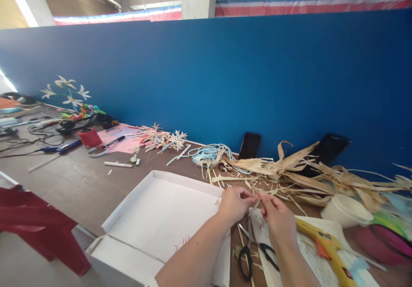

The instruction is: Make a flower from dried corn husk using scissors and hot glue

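Observation:
My left hand (236,203) and my right hand (273,209) meet fingertip to fingertip over the right edge of an open white cardboard box (161,205). Both are closed in a pinch. A thin pale strip (256,202), like dried corn husk, shows between the fingers; much of it is hidden. Below the hands lie black-handled scissors (246,261), blades pointing away. Just behind them spreads a heap of dried corn husks (277,166) with cut scraps. A yellow glue gun (325,244) rests on printed paper (305,261) beside my right forearm.
Behind the table (74,179) stands a blue partition (193,76). A dark phone (249,145) leans there. To the right are a white cup (346,209) and a pink container (383,244). Leftward lie husk flowers (177,141), red thread (89,138), cables and a blue glue gun (61,147).

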Demonstrator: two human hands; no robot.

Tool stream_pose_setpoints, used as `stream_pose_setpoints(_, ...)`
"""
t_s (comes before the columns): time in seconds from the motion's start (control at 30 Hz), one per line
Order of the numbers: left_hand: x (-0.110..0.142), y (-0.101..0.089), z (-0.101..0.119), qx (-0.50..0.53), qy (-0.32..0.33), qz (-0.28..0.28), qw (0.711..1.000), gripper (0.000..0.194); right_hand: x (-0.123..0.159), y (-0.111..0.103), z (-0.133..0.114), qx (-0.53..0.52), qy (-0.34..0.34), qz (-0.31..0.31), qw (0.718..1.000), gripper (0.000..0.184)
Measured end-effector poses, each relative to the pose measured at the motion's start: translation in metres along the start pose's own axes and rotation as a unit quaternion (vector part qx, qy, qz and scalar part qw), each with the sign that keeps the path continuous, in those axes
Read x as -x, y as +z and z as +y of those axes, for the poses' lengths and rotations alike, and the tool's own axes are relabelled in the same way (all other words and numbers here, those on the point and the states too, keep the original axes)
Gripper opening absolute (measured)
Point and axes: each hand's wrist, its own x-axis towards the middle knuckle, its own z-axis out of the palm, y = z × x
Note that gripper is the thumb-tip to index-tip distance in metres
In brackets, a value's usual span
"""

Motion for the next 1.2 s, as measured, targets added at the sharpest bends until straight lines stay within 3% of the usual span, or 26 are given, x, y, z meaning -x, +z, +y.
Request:
stream_pose_setpoints(0.2, 0.003, -0.006, 0.004, -0.078, 0.024, 0.018, 0.997, 0.028, -0.002, 0.001, 0.002, -0.009, 0.030, -0.003, 0.999, 0.042)
stream_pose_setpoints(0.33, 0.006, -0.005, 0.009, -0.054, 0.067, 0.051, 0.995, 0.020, -0.004, 0.002, 0.000, -0.084, 0.068, 0.018, 0.994, 0.039)
stream_pose_setpoints(0.43, 0.009, -0.001, 0.012, -0.048, 0.100, 0.030, 0.993, 0.020, -0.005, 0.002, -0.002, -0.134, 0.100, 0.014, 0.986, 0.038)
stream_pose_setpoints(0.7, 0.007, 0.001, 0.007, -0.116, 0.077, 0.015, 0.990, 0.023, -0.005, 0.001, -0.005, -0.178, 0.141, -0.040, 0.973, 0.032)
stream_pose_setpoints(1.2, 0.004, 0.000, 0.000, -0.110, 0.084, 0.019, 0.990, 0.018, -0.007, 0.000, -0.001, -0.189, 0.151, -0.080, 0.967, 0.028)
